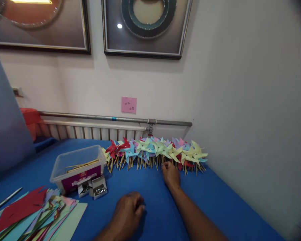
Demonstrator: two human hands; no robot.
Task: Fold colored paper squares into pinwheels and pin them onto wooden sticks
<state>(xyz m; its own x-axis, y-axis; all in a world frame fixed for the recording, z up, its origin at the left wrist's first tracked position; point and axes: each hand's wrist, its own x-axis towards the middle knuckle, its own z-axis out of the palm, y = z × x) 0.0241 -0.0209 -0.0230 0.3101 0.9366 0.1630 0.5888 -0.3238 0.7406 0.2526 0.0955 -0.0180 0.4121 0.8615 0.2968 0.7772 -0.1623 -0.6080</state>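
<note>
A long row of paper pinwheels (155, 152) on wooden sticks, in red, blue, green, yellow and purple, lies against the wall at the far edge of the blue table (215, 204). My right hand (171, 174) is stretched out to the row, fingertips at the sticks near a yellow-green pinwheel; whether it grips a stick I cannot tell. My left hand (129, 211) rests on the blue cloth nearer to me, fingers curled in, with nothing visible in it.
A clear plastic box (77, 167) holding several wooden sticks stands left of the pinwheels. Two small open boxes of metal pins (93, 189) sit in front of it. A stack of cut coloured paper (32, 214) lies at the near left. A radiator and pipe (110, 118) run along the wall.
</note>
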